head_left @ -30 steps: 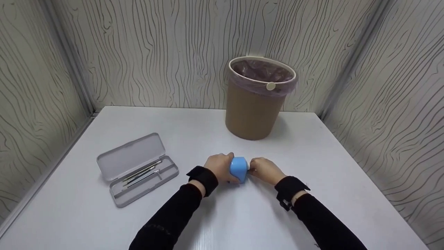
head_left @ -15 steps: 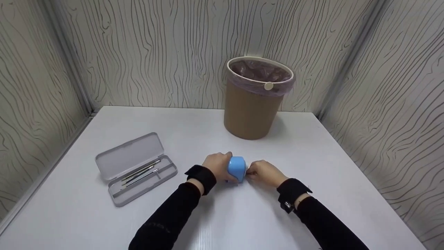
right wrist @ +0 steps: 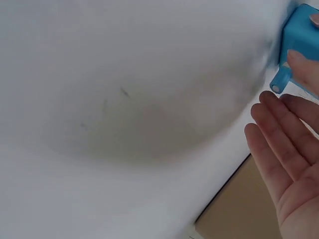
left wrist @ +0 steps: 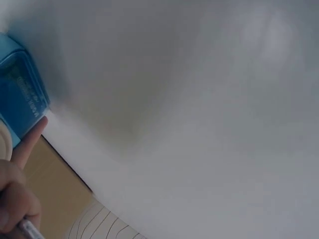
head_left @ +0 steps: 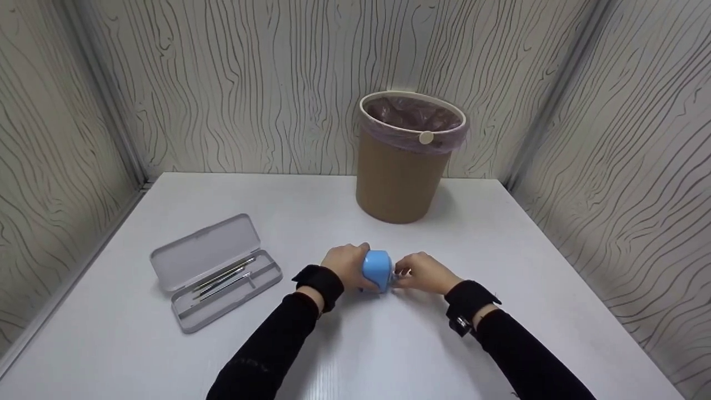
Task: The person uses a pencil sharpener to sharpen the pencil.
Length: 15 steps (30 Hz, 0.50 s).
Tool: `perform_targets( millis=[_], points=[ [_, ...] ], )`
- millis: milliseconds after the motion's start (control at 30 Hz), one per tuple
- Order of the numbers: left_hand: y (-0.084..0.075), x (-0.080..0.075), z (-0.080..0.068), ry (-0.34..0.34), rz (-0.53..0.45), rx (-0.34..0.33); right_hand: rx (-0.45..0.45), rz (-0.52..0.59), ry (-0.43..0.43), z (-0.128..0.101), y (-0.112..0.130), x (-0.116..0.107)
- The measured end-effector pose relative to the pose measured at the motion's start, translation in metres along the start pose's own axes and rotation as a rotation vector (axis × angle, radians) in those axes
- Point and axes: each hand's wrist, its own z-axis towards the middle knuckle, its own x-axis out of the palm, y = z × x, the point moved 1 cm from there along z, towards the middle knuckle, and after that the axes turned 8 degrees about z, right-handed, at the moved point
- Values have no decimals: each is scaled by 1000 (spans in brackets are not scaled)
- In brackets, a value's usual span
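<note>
A blue pencil sharpener (head_left: 377, 269) stands in the middle of the table. My left hand (head_left: 345, 266) grips its left side. In the left wrist view, the see-through blue drawer (left wrist: 22, 97) shows, with a finger reaching its corner. Beside curled fingers at that view's lower left is a slim silvery piece (left wrist: 30, 229), mostly cut off. My right hand (head_left: 429, 274) is at the sharpener's right side, at the crank. In the right wrist view, the crank's blue knob (right wrist: 280, 80) sits between thumb and index finger, and the other fingers are extended.
To the left lies an open grey pencil case (head_left: 197, 322) with several pencils (head_left: 225, 278) in it. Behind the hands stands a brown bin (head_left: 394, 183) with a purple liner. Patterned walls enclose the white table (head_left: 289, 200) at the back and sides.
My right hand's fingers shift around the crank, from close together to more spread at the sharpener's side. My left hand keeps its grip, and the sharpener stays about where it was.
</note>
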Motion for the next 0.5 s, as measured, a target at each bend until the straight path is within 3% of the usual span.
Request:
perform_targets(
  millis=[200,500],
  points=[
    [-5,1,4,15,15,-7,46,58,15,2,5,-14],
    [-10,4,14,9,16,-16,73,1,44,7,17,-36]
  ],
)
